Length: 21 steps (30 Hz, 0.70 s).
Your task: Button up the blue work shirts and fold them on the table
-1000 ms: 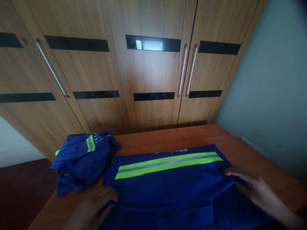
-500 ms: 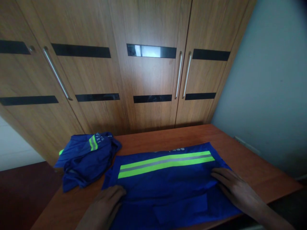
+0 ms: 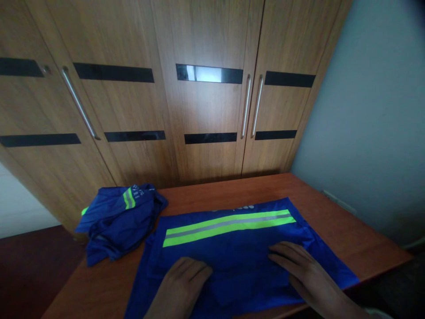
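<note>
A blue work garment [image 3: 239,252] with a yellow-green and grey reflective stripe [image 3: 229,226] lies spread on the wooden table. White print at its far edge is only partly in view. My left hand [image 3: 186,281] rests on the cloth below the stripe's left half, its fingers slightly bent and lying on the fabric. On the right, my right hand [image 3: 300,268] lies on the same garment with fingers stretched out and slightly apart. Neither hand shows cloth gripped in it. The garment's near edge is partly hidden by my hands and the frame's bottom.
A crumpled blue garment [image 3: 124,223] with a similar stripe lies at the table's left. The reddish-brown table [image 3: 335,230] meets a wooden wardrobe [image 3: 206,164] with metal handles at the back. A pale wall [image 3: 365,133] stands to the right.
Both hands have moved inward from the garment's sides, the left one rightward and the right one leftward. The garment's lower part now spreads wider at both near corners.
</note>
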{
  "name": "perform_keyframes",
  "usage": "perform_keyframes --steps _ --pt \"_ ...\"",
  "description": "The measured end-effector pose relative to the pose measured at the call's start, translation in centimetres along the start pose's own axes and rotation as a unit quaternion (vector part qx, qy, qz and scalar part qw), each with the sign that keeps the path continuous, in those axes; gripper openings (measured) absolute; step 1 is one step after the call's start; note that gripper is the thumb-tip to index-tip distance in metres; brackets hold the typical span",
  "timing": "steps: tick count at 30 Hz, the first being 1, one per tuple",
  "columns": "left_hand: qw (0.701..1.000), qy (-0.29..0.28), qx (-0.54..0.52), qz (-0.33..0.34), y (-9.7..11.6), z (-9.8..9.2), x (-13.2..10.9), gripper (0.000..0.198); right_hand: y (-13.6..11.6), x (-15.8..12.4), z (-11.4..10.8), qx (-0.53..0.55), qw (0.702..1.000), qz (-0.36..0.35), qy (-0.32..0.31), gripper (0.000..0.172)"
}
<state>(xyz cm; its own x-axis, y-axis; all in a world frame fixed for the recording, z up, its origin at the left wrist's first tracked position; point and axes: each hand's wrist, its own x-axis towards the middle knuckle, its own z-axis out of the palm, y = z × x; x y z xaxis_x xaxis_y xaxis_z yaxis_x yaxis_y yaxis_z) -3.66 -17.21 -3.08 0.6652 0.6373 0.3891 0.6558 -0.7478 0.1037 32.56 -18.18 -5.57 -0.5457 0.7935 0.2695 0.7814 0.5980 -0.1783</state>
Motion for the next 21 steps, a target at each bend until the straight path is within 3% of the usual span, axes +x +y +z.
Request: perform_keyframes --steps 4,7,10,13,16,21 --pt "0.999 -0.038 -0.021 -0.007 -0.1 -0.8 -0.3 0.025 -0.7 -1.0 0.0 0.03 0.999 0.005 -0.016 0.068" --pt "0.995 -0.087 -0.039 -0.02 0.1 -1.0 -0.7 0.043 -0.8 -1.7 0.4 0.064 0.997 -0.01 -0.048 0.072" --pt "0.994 -0.079 -0.068 -0.042 0.8 -1.1 -0.5 0.059 -1.1 -1.4 0.1 0.101 0.994 0.019 -0.037 0.064" --pt "0.994 -0.051 -0.07 -0.072 2.1 -0.7 1.0 0.052 -2.4 0.7 -0.3 0.121 0.99 0.068 -0.002 0.049" --pt "0.994 -0.048 -0.056 -0.084 3.4 0.7 3.3 0.047 -4.5 3.9 0.3 0.106 0.992 0.067 0.019 0.046" --pt "0.988 -0.119 -0.03 -0.09 4.1 3.7 5.8 0.06 -6.1 7.2 3.4 0.043 0.998 0.038 0.002 0.057"
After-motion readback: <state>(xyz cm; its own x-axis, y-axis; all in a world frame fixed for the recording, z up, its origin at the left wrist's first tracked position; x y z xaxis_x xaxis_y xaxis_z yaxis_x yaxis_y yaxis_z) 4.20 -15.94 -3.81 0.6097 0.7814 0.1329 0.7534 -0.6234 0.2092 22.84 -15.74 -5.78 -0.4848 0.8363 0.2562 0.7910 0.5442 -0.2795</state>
